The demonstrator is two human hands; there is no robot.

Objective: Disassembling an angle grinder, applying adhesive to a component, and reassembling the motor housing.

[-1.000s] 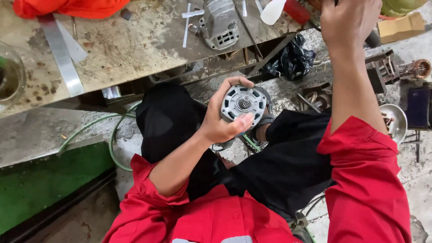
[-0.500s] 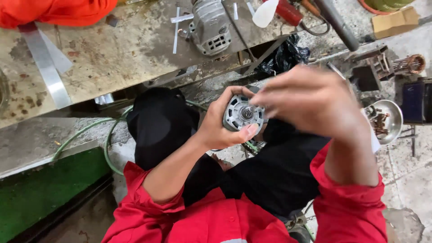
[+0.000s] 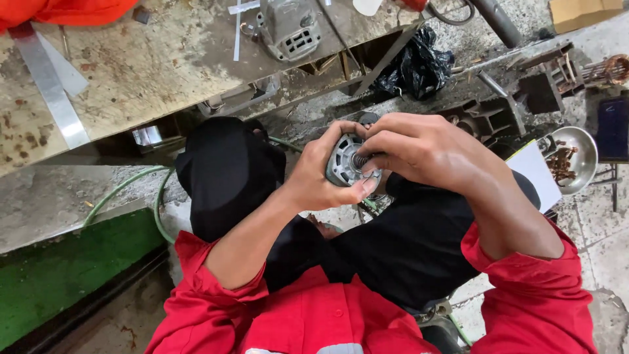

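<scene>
Your right hand covers the right half of the round grey motor end cap, so only its left part with the ribbed face shows, just above the middle of the frame. Its fingers curl down onto the centre of the cap, where a short threaded shaft peeks out between them; whether your fingertips pinch that shaft or only rest on it is hard to make out. Your left hand is wrapped around the cap from the left and below, fingers closed on its rim, thumb pressed along the lower edge. The cap's back and whatever sits behind it are hidden by both hands.

Beneath your hands lie your knees in black trousers, and your red sleeves fill the lower part of the frame.

Further out, the stained desk spans the upper left, its far edge cut off by the frame. On it lie a flat metal strip and a grey motor housing, only partly in view at the top. A crumpled black plastic bag sits at upper centre-right below the desk's edge. At the right edge a metal bowl holds small rusty bits too small to identify. A green hose curves across the floor at left.
</scene>
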